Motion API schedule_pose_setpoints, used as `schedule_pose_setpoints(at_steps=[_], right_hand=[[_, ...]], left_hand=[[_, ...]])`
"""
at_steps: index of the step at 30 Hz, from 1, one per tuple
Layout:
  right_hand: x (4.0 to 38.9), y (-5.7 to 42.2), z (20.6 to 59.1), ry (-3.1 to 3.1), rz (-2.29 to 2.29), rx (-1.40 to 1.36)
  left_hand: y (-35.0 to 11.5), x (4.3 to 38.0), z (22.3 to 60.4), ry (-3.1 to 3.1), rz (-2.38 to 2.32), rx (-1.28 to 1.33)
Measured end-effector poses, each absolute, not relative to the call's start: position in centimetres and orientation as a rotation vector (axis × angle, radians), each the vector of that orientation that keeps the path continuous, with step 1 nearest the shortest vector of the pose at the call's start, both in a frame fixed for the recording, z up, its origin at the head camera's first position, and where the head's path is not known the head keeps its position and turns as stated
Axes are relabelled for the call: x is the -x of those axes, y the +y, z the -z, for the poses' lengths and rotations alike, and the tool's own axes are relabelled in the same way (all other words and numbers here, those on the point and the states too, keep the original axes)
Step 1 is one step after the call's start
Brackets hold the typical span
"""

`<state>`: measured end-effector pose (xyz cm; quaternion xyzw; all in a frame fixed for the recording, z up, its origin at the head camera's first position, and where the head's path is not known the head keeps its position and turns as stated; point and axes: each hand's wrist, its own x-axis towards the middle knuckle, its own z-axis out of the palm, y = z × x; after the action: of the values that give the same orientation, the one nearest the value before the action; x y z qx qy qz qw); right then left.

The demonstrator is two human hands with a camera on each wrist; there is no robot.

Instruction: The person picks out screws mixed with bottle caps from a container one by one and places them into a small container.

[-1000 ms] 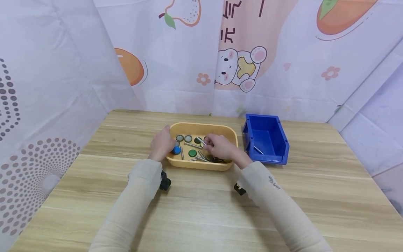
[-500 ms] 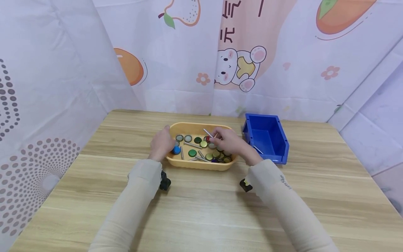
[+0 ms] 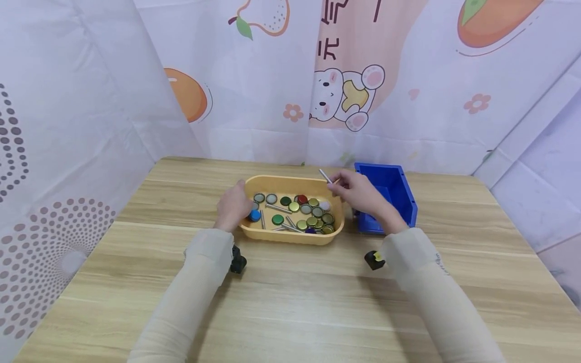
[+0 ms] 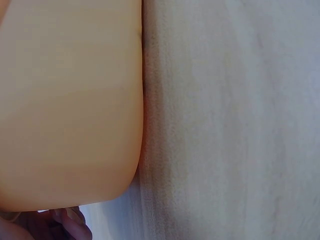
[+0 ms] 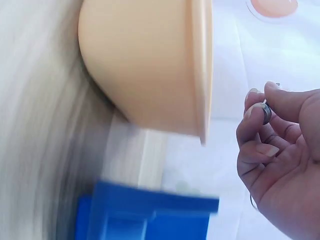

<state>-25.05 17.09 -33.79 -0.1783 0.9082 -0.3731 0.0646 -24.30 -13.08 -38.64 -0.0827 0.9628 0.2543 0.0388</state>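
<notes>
My left hand grips the left end of a yellow-orange plastic basket; in the left wrist view its curled fingers show at the basket's end wall. Above the basket's right rim, my right hand pinches a silver nail between thumb and fingertips. The nail's round head shows in the right wrist view. Inside the basket lie several bottle caps, among them a green cap, a red cap and a blue cap, with several more nails.
A blue open-front bin stands just right of the basket, partly hidden by my right hand. Both rest on a wood-grain table. A printed white curtain hangs behind the table.
My right hand has lifted the nail from the basket and carried it up and right, toward the blue bin. The left hand has stayed on the basket.
</notes>
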Motion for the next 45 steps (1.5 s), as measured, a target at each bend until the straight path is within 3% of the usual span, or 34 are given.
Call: schedule_pose_setpoints(at_steps=[22,45], right_hand=[[25.7,25.2,32.4,2.830,0.934,0.429],[25.8,25.8,33.2,2.872,0.562,0.419]], left_hand=[[-13.0,24.3,38.6,2.949,-0.796,0.251],[-13.1,24.4,38.8,2.948,-0.799,0.256]])
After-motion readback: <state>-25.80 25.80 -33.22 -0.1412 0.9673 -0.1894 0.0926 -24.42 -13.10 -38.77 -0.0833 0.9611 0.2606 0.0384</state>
